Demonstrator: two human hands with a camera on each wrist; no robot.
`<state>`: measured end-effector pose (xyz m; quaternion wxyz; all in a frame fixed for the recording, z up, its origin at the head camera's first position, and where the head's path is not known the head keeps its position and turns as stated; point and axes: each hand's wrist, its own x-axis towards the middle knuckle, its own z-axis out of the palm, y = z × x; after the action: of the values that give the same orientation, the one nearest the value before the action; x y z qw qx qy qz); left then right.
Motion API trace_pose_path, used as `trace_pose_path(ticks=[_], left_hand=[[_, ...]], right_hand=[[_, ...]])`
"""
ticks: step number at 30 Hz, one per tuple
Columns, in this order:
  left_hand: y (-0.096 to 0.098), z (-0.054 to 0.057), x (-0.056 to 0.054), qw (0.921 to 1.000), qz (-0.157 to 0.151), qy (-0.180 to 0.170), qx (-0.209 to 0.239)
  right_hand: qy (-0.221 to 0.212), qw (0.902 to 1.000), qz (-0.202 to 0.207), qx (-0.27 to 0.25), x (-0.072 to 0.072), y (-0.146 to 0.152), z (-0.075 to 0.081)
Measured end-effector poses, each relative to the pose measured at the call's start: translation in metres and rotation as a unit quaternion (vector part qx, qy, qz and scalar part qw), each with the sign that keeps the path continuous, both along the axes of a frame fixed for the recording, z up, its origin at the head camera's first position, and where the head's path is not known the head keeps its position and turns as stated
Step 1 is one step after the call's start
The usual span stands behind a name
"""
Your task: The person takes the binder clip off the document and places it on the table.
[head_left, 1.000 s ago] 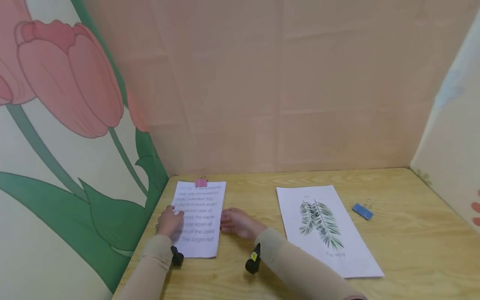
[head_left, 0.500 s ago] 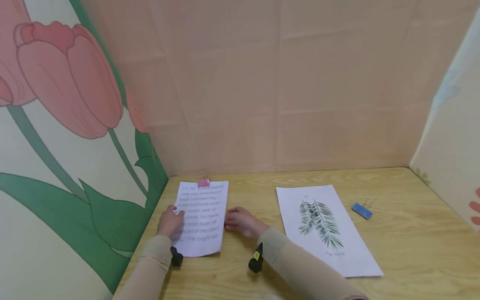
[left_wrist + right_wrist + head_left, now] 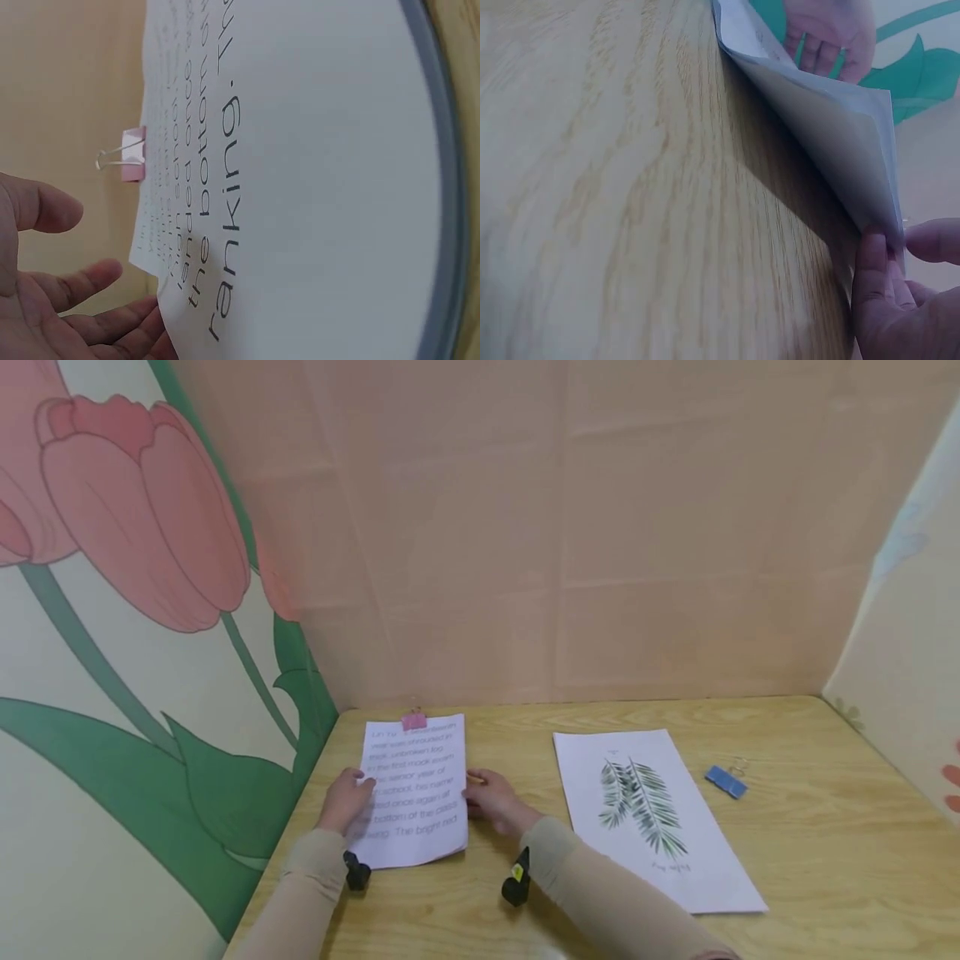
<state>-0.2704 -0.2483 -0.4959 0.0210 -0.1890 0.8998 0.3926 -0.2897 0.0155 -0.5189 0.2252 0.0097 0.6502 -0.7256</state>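
A stack of printed sheets [image 3: 420,810] lies at the left of the table, its near right corner raised. A pink binder clip [image 3: 414,722] grips its top edge and shows its wire handles in the left wrist view. My right hand [image 3: 501,803] pinches the sheets' right edge; in the right wrist view, the fingers are beneath and the thumb [image 3: 934,241] is on the other side. At the left edge is my left hand [image 3: 347,802], thumb apart from the fingers. The left wrist view has its lower fingers [image 3: 124,326] touching the paper's edge, partly hidden behind it.
A palm-leaf print [image 3: 641,810] lies right of the hands, under the right forearm's side. Past it is a blue binder clip [image 3: 726,781]. The wooden table [image 3: 840,827] meets a pink backdrop behind and a tulip-painted wall [image 3: 127,527] at the left.
The clipped sheets have shifted right and their near right corner has risen. Both hands have moved slightly right, and the right hand now has the paper's edge between thumb and fingers.
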Motion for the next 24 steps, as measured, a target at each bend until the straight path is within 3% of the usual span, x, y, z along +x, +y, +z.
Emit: trace_pose_path(ticks=[9, 12, 17, 24], left_hand=[[0.009, 0.000, 0.005, 0.9987, 0.003, -0.024, 0.045], [0.012, 0.000, 0.006, 0.9986, -0.005, -0.017, 0.050], [0.012, 0.003, 0.006, 0.9972, -0.031, -0.018, 0.066], [0.012, 0.009, 0.001, 0.9914, -0.029, -0.042, 0.121]], right_hand=[[0.005, 0.9996, 0.002, 0.027, 0.005, 0.014, -0.001], [0.016, 0.9993, 0.003, 0.035, 0.007, 0.017, -0.001], [0.026, 0.9976, -0.004, 0.064, 0.007, 0.023, 0.002], [0.037, 0.9963, -0.008, 0.078, 0.008, 0.031, 0.004]])
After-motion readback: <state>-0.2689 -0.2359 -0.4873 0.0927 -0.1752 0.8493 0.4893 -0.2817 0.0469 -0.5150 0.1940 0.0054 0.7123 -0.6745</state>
